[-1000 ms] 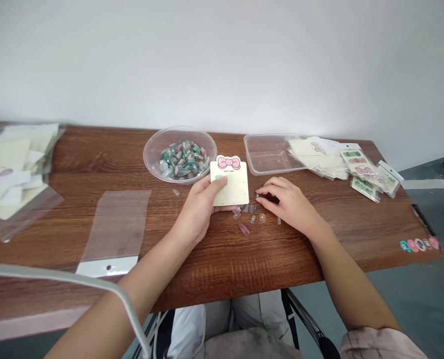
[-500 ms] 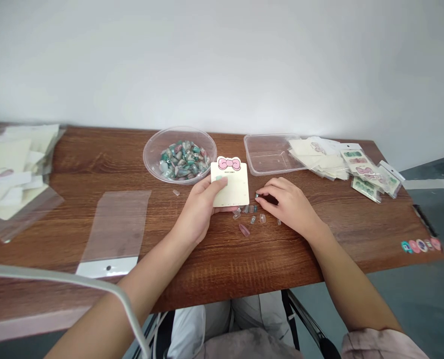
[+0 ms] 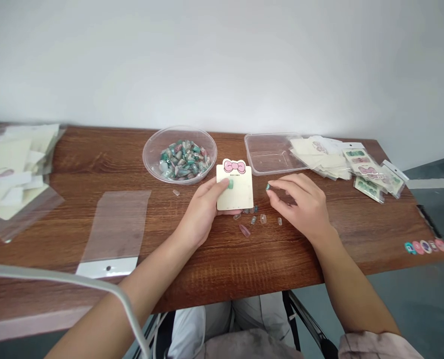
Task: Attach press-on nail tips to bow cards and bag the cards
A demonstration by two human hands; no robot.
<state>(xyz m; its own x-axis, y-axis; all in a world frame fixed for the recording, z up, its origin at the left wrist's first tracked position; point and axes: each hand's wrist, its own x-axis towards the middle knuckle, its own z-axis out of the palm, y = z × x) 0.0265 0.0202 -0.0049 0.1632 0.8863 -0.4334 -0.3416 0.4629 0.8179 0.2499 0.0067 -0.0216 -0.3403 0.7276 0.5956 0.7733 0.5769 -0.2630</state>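
My left hand (image 3: 201, 209) grips a cream card (image 3: 237, 192) with a pink bow printed on top, thumb pressed on its front beside a green nail stuck there. My right hand (image 3: 302, 204) is raised just right of the card, pinching a small green false nail (image 3: 268, 186) between thumb and forefinger. Several loose false nails (image 3: 252, 220) lie on the wooden table (image 3: 222, 249) below the card.
A clear round bowl (image 3: 179, 154) of green and pink nails stands behind the card. An empty clear rectangular tray (image 3: 270, 153) and packed nail cards (image 3: 356, 167) lie at the right. A flat clear bag (image 3: 117, 229) and stacked cards (image 3: 8, 169) lie at the left. Stickers (image 3: 424, 246) mark the right edge.
My right hand has lifted off the table with a green nail pinched in its fingertips. The card in my left hand has shifted slightly right and up.
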